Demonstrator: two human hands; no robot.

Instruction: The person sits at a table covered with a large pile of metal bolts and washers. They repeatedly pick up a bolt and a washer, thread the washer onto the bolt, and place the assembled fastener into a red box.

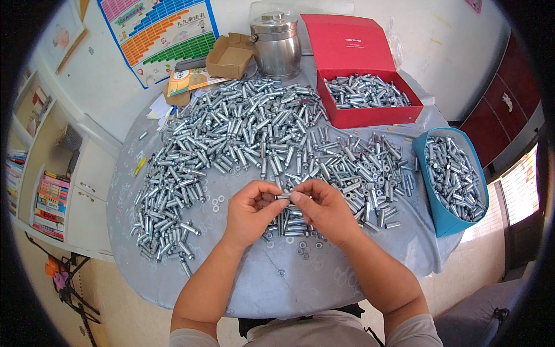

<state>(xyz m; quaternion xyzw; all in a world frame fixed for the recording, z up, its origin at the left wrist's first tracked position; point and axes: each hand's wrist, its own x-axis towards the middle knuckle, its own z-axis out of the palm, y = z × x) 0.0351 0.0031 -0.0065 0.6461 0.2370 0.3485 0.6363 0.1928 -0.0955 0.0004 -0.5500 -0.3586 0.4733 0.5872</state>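
My left hand and my right hand meet over the near middle of the table, fingertips pinched together. Between them lies a small silver anchor bolt, held roughly level and partly covered by the fingers. Around and beyond both hands spreads a large heap of silver anchor bolts, with more sleeves and bolts to the right. Several loose washers and nuts lie just below the right hand, and a few washers rest left of the left hand.
A red box with a raised lid holds bolts at the back right. Near the right edge stands a blue bin full of bolts. A steel canister, a small cardboard box and a yellow pen-like item sit on the grey-covered table.
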